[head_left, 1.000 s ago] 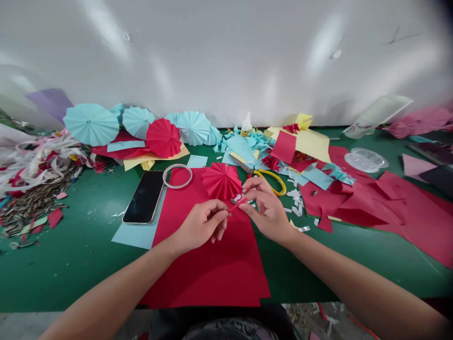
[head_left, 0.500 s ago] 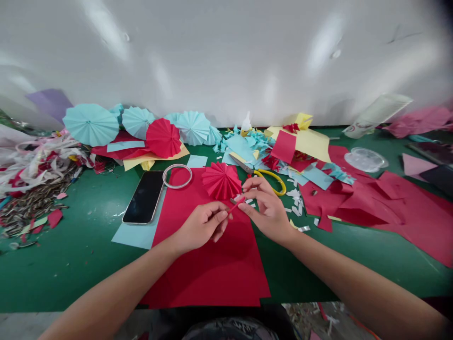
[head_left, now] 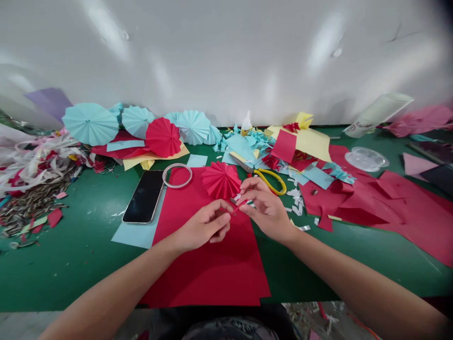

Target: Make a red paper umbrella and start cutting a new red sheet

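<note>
Between my hands, above the red paper sheets (head_left: 208, 269), is a small narrow strip of red paper (head_left: 239, 207). My right hand (head_left: 267, 210) pinches it between thumb and fingertips. At the strip's other end, my left hand (head_left: 207, 224) has its thumb and index finger closed around the tip, the other fingers curled under. Just beyond the hands lies a red pleated paper fan rosette (head_left: 221, 181), opened into a round. Yellow-handled scissors (head_left: 271, 182) rest behind my right hand, blades pointing to the back left.
Left of the sheets lie a phone (head_left: 144, 196) and a tape roll (head_left: 177, 175). Light-blue rosettes (head_left: 91, 124) stand along the wall. Paper scraps (head_left: 247, 144) spread at the back, with more red paper (head_left: 385, 203) at right. A pile of ribbons (head_left: 38, 160) sits far left.
My left fingers have shifted slightly along the red strip, and less of it shows between my hands. My right fingers have curled in a little. The other things stay put.
</note>
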`<state>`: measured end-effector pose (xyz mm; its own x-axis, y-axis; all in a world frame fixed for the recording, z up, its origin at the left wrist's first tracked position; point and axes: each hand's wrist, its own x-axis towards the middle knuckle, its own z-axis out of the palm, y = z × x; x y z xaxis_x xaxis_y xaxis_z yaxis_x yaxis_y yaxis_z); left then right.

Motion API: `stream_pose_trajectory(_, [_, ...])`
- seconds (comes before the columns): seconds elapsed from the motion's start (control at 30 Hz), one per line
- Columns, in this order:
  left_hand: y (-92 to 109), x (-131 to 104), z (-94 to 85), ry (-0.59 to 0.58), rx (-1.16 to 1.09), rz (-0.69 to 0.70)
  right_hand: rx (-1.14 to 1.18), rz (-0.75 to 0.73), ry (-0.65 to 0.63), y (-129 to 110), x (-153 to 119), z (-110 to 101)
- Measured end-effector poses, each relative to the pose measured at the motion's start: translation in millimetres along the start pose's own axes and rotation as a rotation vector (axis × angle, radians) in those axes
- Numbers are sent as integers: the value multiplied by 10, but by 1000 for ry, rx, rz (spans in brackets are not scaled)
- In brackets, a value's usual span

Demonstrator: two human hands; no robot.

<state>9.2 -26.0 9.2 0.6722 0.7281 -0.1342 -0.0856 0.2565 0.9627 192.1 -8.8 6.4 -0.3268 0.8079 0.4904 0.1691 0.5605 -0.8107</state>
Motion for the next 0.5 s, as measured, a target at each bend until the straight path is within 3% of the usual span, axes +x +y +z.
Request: stream_pose_trajectory(0.5, [11,-1,-6,-5,51,8,-16,-9,6,1,0,-8])
